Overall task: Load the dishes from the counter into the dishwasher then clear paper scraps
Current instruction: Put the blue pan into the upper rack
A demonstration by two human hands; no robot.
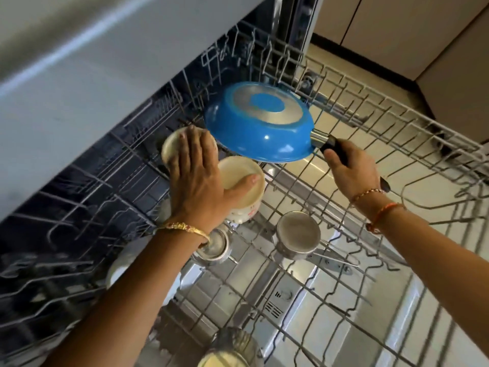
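A blue frying pan [258,123] hangs upside down over the pulled-out wire rack [370,107] of the dishwasher. My right hand [352,170] grips its black handle. My left hand [197,178] lies with straight fingers across two upturned cream cups: the fingers rest on the far cup [172,147], the thumb on the near cup [244,192]. Two steel cups [297,235] [214,247] stand upside down in the rack nearer to me.
The grey counter edge [79,83] overhangs the dishwasher at upper left. A white dish [119,268] sits at the rack's left, under my forearm. Another steel vessel [232,348] is at the bottom edge. The open door [291,313] shows below the rack. Cabinets [423,35] stand at upper right.
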